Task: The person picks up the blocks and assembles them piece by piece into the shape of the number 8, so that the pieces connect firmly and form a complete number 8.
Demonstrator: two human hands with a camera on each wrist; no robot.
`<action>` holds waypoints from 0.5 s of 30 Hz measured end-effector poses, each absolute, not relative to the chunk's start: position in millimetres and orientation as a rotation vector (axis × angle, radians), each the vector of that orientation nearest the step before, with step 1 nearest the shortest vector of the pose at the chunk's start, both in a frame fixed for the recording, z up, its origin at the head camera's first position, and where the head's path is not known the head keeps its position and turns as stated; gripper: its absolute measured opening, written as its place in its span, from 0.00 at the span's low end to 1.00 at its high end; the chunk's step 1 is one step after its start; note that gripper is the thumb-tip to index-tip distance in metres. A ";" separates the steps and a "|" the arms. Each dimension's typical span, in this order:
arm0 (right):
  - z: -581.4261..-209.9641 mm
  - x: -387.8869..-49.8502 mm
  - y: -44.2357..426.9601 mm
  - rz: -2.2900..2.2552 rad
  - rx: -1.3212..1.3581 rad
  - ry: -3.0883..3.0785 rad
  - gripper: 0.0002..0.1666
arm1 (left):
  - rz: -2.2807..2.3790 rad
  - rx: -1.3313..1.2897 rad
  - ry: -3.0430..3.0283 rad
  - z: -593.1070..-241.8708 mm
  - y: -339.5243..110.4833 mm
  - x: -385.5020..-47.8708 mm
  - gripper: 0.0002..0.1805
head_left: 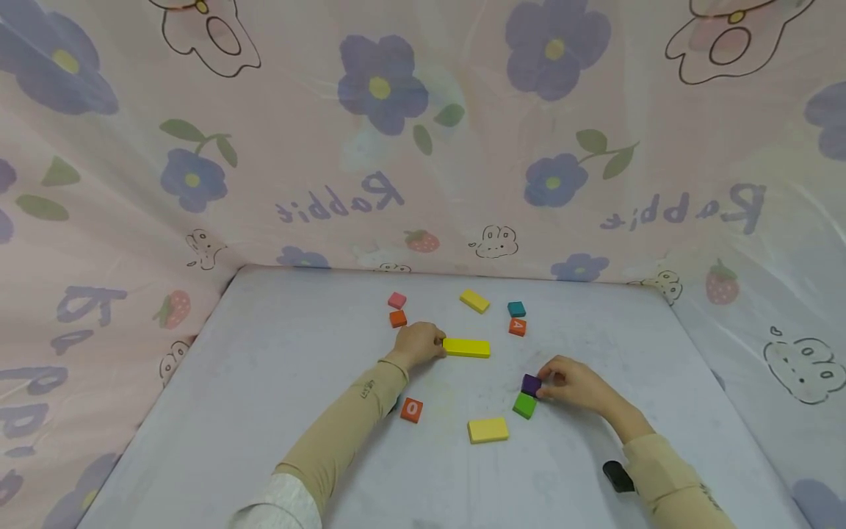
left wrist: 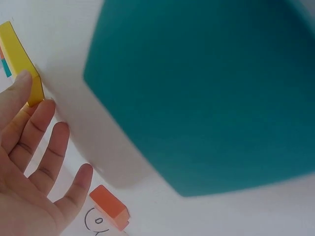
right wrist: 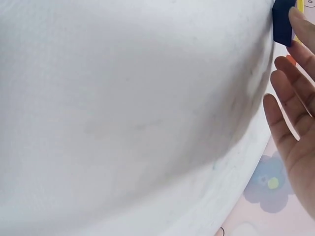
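Observation:
In the head view my left hand (head_left: 419, 344) pinches the left end of a long yellow block (head_left: 466, 348) between thumb and fingertips; the left wrist view shows the same grip, hand (left wrist: 39, 162) on yellow block (left wrist: 18, 59). My right hand (head_left: 576, 382) holds a purple block (head_left: 531, 385) by its right side, just behind a green block (head_left: 525, 405). In the right wrist view, thumb and index finger of the hand (right wrist: 295, 108) pinch that dark block (right wrist: 282, 23), the other fingers extended.
Orange block (head_left: 398, 318) and pink block (head_left: 396, 300) lie behind my left hand. A yellow block (head_left: 474, 300), teal block (head_left: 516, 309) and lettered orange block (head_left: 518, 327) sit farther back. Nearer are another lettered block (head_left: 411, 410), a yellow block (head_left: 487, 430) and a black object (head_left: 617, 476). A teal shape (left wrist: 206, 98) looms large.

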State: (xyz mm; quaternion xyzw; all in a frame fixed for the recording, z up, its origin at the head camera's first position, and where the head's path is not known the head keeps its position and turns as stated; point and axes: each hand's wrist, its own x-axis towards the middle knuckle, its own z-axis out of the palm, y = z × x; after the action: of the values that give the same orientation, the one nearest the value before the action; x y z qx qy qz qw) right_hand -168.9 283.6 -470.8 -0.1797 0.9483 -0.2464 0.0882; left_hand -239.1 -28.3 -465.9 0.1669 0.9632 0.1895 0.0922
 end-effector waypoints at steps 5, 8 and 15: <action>-472.5 -172.0 283.1 -0.747 -0.569 2.836 0.13 | 0.564 0.498 2.861 -465.6 -28.2 -238.5 0.19; -473.3 -174.1 282.7 -0.764 -0.583 2.832 0.13 | 0.550 0.493 2.870 -468.0 -27.6 -238.9 0.19; -471.7 -180.3 275.9 -0.748 -0.584 2.813 0.15 | 0.544 0.486 2.885 -473.1 -27.0 -240.7 0.20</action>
State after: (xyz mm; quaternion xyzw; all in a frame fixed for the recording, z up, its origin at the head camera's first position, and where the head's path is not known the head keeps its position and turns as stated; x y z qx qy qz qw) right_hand -180.3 275.9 -471.7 -0.1959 0.9440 -0.2510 0.0866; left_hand -240.7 -27.0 -473.1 0.1627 0.9662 0.1822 0.0829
